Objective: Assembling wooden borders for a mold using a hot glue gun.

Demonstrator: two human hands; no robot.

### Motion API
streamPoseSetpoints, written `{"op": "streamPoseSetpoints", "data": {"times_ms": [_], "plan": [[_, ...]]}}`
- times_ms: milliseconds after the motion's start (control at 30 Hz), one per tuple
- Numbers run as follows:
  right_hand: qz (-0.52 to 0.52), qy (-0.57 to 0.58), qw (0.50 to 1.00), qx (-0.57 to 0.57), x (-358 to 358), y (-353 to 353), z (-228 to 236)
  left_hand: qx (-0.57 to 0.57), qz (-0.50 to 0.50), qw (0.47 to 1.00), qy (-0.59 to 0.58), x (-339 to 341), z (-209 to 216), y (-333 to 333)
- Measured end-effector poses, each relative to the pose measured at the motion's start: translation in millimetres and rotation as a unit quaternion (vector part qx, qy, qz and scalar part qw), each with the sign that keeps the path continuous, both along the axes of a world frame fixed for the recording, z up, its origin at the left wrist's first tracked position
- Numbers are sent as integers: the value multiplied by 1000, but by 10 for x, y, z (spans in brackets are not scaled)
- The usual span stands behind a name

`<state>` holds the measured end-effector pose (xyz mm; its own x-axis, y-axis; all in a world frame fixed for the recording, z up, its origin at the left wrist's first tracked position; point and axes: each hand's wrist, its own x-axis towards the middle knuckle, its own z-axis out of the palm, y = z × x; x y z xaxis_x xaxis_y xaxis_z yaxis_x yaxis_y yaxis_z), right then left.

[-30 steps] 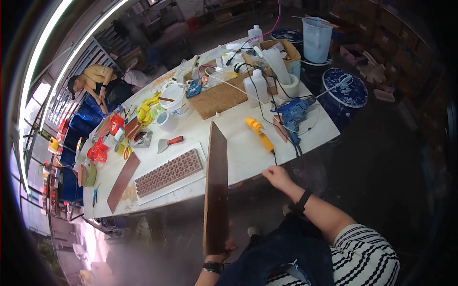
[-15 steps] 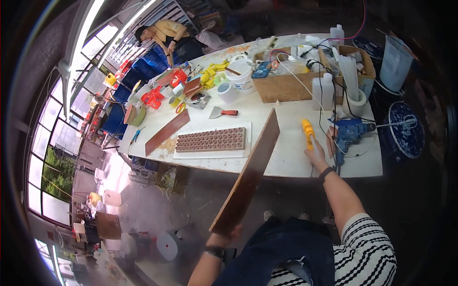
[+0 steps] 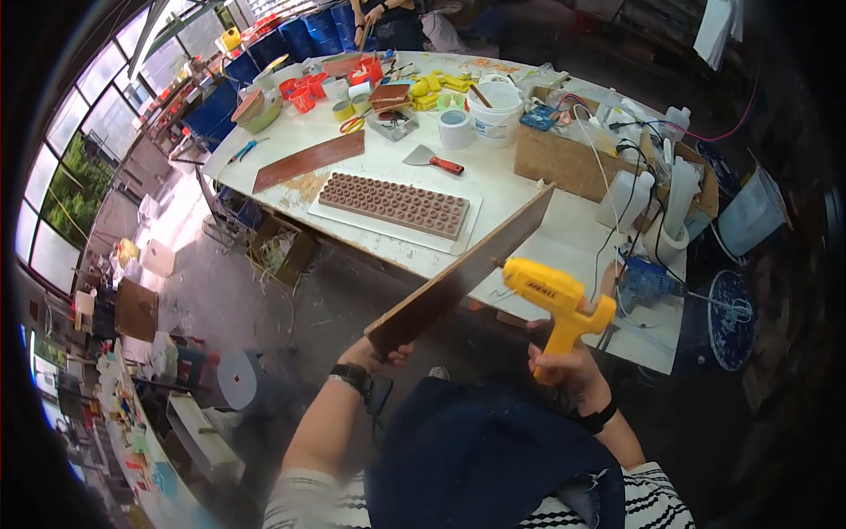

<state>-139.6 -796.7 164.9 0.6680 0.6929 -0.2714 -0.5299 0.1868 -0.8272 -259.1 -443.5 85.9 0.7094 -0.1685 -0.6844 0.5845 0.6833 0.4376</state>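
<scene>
My left hand (image 3: 377,353) grips the near end of a long brown board (image 3: 458,273), which slants up and away to the right, its far end over the table. In my right hand (image 3: 568,366) is a yellow hot glue gun (image 3: 555,304), held by its handle with the nozzle pointing left toward the board's face; nozzle and board look close, but I cannot tell whether they touch. Beyond the board, a brown block with rows of round knobs (image 3: 392,204) lies on a white plate (image 3: 471,225). A second brown board (image 3: 308,161) lies flat at the table's left.
The white table (image 3: 264,145) carries a scraper with a red handle (image 3: 434,160), a white bucket (image 3: 498,115), red cups (image 3: 304,93) and yellow pieces (image 3: 432,85). At the right are a cable-filled wooden box (image 3: 564,159) and a blue drill (image 3: 648,286). A person (image 3: 388,22) stands across the table.
The glue gun has come off the table's right side toward me and now points at the board. My left hand has raised the board's near end. The view has shifted.
</scene>
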Motion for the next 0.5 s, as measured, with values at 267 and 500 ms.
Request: {"op": "streamPoseSetpoints", "data": {"times_ms": [267, 500], "plan": [[191, -197, 955, -116, -253, 282, 109, 21, -10, 999, 28, 237, 48, -43], [203, -160, 959, -117, -330, 380, 40, 98, 18, 991, 90, 248, 12, -157]]}}
